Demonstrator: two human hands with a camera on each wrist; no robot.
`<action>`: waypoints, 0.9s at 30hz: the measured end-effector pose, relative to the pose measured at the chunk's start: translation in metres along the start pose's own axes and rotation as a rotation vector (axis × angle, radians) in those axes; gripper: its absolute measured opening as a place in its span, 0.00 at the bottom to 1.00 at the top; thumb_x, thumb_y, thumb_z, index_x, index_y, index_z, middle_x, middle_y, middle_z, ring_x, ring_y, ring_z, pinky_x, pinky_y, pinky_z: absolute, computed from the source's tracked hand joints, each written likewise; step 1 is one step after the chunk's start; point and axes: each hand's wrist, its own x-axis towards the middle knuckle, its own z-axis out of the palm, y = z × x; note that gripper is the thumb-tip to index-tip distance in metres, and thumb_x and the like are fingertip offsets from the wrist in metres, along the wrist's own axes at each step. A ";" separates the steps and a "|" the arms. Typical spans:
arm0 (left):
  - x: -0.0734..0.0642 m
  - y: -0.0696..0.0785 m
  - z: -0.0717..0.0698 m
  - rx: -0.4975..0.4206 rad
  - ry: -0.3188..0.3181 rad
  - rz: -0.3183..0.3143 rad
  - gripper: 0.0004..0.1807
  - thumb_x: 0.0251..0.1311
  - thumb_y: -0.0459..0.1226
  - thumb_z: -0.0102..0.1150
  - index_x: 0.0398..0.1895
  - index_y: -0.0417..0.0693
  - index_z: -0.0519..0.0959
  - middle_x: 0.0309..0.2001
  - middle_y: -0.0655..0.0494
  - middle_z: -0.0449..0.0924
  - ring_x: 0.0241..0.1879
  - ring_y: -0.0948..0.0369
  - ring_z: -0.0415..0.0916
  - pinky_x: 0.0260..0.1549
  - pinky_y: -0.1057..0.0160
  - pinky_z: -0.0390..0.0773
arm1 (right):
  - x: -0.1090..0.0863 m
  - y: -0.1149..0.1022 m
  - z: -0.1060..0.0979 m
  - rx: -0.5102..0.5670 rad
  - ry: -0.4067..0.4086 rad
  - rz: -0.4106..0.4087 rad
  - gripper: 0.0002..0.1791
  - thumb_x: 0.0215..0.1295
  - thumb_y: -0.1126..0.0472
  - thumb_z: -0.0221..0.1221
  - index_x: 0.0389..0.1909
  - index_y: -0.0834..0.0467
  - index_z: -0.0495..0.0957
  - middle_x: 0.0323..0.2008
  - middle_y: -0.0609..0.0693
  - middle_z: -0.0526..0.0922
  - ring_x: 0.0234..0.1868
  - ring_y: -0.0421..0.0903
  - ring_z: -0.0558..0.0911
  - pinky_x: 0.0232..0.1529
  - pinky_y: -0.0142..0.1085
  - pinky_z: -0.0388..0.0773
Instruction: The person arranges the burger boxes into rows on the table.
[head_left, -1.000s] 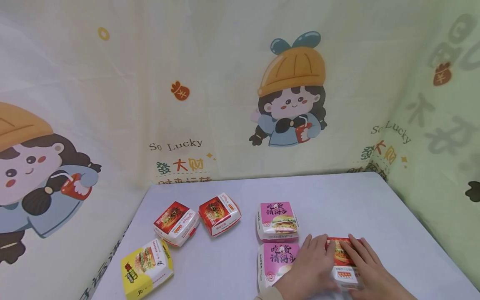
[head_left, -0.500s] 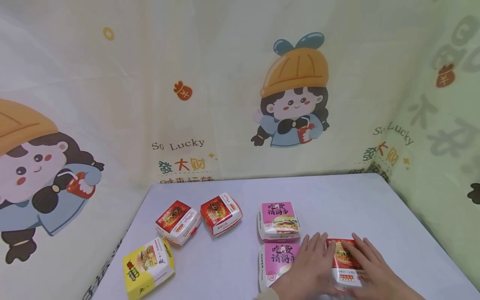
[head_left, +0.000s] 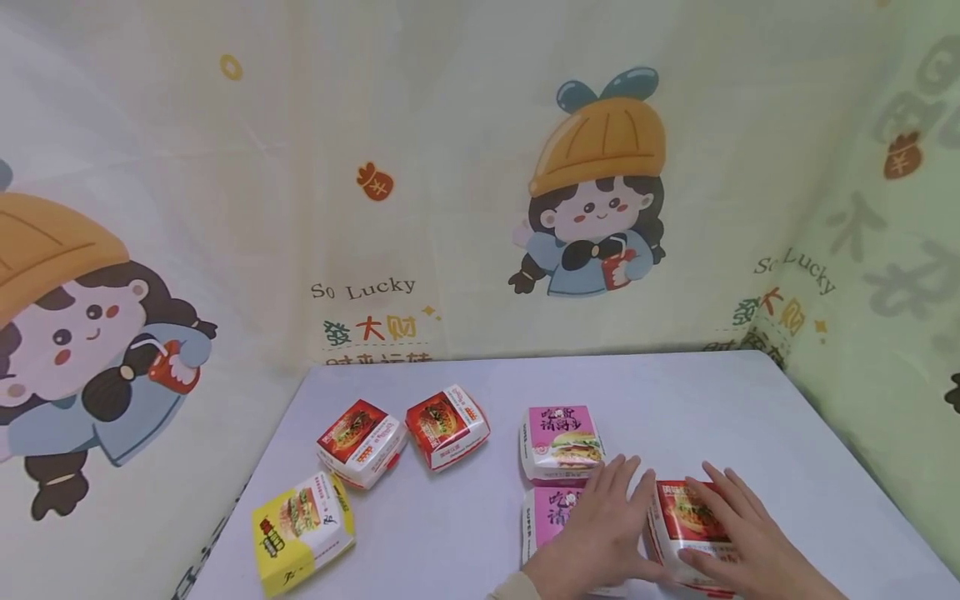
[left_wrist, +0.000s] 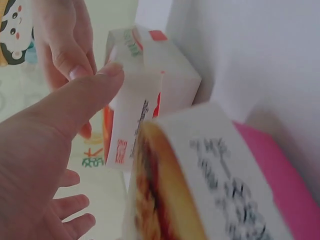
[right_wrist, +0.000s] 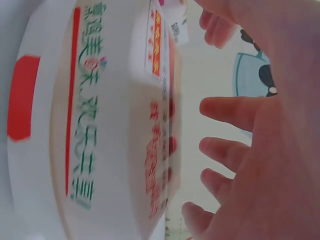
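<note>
A red-topped white burger box [head_left: 693, 521] sits at the table's right front. My right hand [head_left: 753, 542] is over its right side; in the right wrist view the spread fingers [right_wrist: 227, 152] stand off from the box. My left hand [head_left: 600, 529] is spread above the front pink burger box [head_left: 551, 512] and hides much of it. In the left wrist view the thumb [left_wrist: 85, 95] overlaps the red-topped box's white side. Directly behind the front pink box sits a second pink burger box [head_left: 562, 446].
Further left on the pale table [head_left: 450, 542] lie two more red-topped burger boxes, one at the left [head_left: 362, 442] and one nearer the middle [head_left: 447, 427]. A yellow burger box [head_left: 303, 533] is at the front left. Printed cloth [head_left: 450, 208] walls in the table.
Earlier both hands were at the sides of the red-topped box. The left hand has since come away leftward, leaving a gap beside the box. The view has shifted slightly.
</note>
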 end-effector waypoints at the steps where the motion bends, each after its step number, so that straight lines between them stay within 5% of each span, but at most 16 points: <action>1: -0.001 -0.002 -0.001 -0.008 0.000 -0.007 0.60 0.44 0.76 0.58 0.78 0.59 0.53 0.78 0.59 0.51 0.78 0.59 0.49 0.75 0.57 0.58 | 0.001 -0.002 -0.001 -0.006 -0.010 0.015 0.45 0.45 0.48 0.74 0.66 0.56 0.69 0.68 0.61 0.64 0.69 0.65 0.54 0.46 0.75 0.68; 15: -0.024 -0.041 -0.013 -0.135 0.076 -0.118 0.58 0.47 0.71 0.62 0.78 0.56 0.55 0.78 0.57 0.51 0.77 0.58 0.52 0.75 0.55 0.59 | 0.028 -0.046 -0.002 -0.032 -0.040 0.067 0.45 0.47 0.40 0.72 0.65 0.57 0.72 0.68 0.60 0.68 0.70 0.66 0.56 0.56 0.78 0.61; 27: -0.048 -0.077 -0.023 -0.174 0.151 -0.221 0.55 0.52 0.65 0.64 0.77 0.51 0.55 0.77 0.52 0.55 0.77 0.54 0.53 0.76 0.51 0.56 | 0.054 -0.075 0.008 -0.032 0.099 -0.129 0.43 0.47 0.41 0.73 0.63 0.54 0.74 0.67 0.55 0.71 0.72 0.60 0.59 0.54 0.69 0.71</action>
